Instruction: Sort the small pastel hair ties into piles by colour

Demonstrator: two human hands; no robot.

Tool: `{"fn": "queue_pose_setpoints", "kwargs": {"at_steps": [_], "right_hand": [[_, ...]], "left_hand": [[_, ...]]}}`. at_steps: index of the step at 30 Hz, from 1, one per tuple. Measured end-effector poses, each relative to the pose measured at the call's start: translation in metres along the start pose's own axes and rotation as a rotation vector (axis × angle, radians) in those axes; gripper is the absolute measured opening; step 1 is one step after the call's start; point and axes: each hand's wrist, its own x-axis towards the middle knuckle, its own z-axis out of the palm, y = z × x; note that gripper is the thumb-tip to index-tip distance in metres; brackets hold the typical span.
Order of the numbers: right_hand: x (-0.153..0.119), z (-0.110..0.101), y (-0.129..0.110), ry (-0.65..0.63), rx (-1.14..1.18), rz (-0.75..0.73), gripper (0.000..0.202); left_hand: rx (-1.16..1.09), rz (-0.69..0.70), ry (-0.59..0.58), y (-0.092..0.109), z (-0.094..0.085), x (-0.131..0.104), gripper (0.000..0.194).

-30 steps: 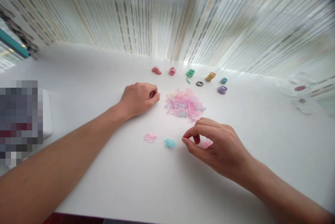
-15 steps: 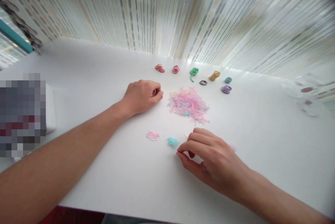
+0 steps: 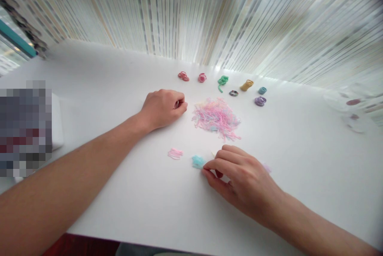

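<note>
Pastel rubber bands, mostly pink, form a loose heap (image 3: 216,118) on the white table. My left hand (image 3: 164,107) rests curled just left of the heap, thumb and forefinger together; anything between them is too small to make out. My right hand (image 3: 236,176) pinches at the right edge of a small light-blue pile (image 3: 198,161); what sits between its fingertips is too small to name. A small pink pile (image 3: 175,153) lies left of the blue one. Behind my right hand, a lilac pile (image 3: 266,167) and a pale yellowish bit (image 3: 213,154) are partly hidden.
Along the back of the table (image 3: 134,208) lie coiled bands: red (image 3: 183,76), pink (image 3: 202,77), green (image 3: 223,82), yellow (image 3: 247,85), blue (image 3: 262,90), purple (image 3: 260,101) and a dark ring (image 3: 233,93). Clear round containers (image 3: 354,122) stand at right. A blurred-out object (image 3: 25,128) is at left.
My right fingertips have moved slightly up against the blue pile, and the pale blue bit below it no longer shows apart. My left hand has stayed in place.
</note>
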Motion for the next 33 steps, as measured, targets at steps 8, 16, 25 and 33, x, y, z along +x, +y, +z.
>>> {"fn": "queue_pose_setpoints", "kwargs": {"at_steps": [8, 16, 25, 33], "right_hand": [[-0.001, 0.0, 0.001, 0.033, -0.032, -0.009, 0.021], [-0.002, -0.019, 0.006, 0.058, -0.016, -0.024, 0.022], [-0.012, -0.055, 0.108, 0.594, -0.039, 0.605, 0.022], [-0.014, -0.041, 0.141, 0.518, 0.241, 0.668, 0.026]], "left_hand": [[0.004, -0.014, 0.0, 0.0, 0.0, 0.0, 0.03], [-0.006, -0.009, -0.016, 0.0, -0.002, 0.0, 0.029], [0.001, -0.012, -0.025, -0.004, -0.004, 0.0, 0.028], [0.026, -0.026, -0.069, -0.003, -0.01, 0.0, 0.031]]}}
